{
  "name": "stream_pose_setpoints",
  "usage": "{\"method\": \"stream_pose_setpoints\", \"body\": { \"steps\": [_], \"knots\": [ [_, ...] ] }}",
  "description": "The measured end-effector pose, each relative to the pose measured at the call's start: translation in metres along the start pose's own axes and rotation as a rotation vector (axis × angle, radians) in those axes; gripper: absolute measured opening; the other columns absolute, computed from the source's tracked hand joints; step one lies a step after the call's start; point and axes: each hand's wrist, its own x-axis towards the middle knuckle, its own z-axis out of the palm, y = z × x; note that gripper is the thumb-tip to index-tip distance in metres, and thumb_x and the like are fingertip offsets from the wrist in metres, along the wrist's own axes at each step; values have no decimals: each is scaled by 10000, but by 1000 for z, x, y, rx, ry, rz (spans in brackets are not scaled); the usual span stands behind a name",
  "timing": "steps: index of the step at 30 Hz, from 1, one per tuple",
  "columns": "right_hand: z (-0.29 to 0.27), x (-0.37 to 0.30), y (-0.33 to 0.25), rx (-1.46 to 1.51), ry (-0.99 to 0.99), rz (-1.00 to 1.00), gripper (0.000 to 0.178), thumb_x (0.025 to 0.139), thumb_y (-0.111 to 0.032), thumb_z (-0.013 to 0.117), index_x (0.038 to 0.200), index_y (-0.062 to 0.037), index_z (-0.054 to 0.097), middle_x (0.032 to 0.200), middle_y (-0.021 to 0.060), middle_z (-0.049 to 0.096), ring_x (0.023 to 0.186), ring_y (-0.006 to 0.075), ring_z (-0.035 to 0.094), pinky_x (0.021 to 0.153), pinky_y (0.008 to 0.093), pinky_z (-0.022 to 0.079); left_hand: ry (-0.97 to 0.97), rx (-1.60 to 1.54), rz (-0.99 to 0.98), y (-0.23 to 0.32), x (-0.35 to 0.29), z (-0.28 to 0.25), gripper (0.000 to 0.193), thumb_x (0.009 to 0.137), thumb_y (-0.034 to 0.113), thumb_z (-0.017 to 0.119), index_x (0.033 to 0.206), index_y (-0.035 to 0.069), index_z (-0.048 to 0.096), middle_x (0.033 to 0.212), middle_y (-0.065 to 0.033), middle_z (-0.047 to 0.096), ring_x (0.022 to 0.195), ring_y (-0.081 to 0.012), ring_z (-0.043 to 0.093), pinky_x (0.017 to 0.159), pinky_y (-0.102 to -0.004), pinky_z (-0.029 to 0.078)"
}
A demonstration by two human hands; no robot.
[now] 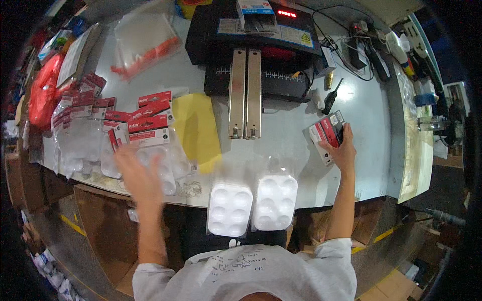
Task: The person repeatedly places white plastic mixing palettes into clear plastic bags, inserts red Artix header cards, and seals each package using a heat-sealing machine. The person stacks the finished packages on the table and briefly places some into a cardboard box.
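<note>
My right hand (344, 148) is closed around a stack of red, white and grey header cards (329, 131) at the right of the table. My left hand (138, 173), blurred by motion, is over the left side with thumb and fingers apart. Beneath and beyond it lies a pile of bagged white palettes with red header cards (148, 123). Two white plastic palettes with round wells, a left one (230, 209) and a right one (275, 202), lie in clear bags at the table's front edge, without cards over them.
A black machine (251, 37) with a red lit display and two metal bars (245, 95) reaches into the middle. A yellow sheet (196, 133) lies beside the pile. Clear bags (145, 40) lie at the far left. A black-handled tool (330, 98) and cables (346, 65) are at the far right.
</note>
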Motion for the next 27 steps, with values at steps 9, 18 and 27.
{"method": "stream_pose_setpoints", "body": {
  "steps": [9, 18, 27],
  "knots": [
    [14, 6, 34, 80, 7, -146, 833, 612, -536, 728, 1244, -46, 492, 1247, 178, 513, 1105, 326, 530, 956, 416, 344, -323, -319, 312, 77, -94, 76, 263, 691, 222, 709, 837, 61, 560, 1002, -122, 462, 885, -300, 459, 728, -403, 362],
    [-96, -36, -59, 918, -318, 35, 488, 720, -230, 737, 1128, -23, 565, 906, 77, 650, 787, 129, 618, 677, 308, 495, -861, -1020, -379, 94, -75, 15, 124, 907, 113, 516, 952, 45, 423, 1012, -143, 623, 876, -113, 548, 768, -234, 407],
    [-106, -66, -141, 834, -887, -136, 292, 718, -174, 764, 890, 10, 615, 689, 9, 586, 632, 38, 479, 561, 212, 420, -897, -955, -282, 72, -87, -18, 157, 890, 119, 543, 909, -3, 640, 808, -47, 674, 687, -32, 536, 609, -192, 425]
  ]
}}
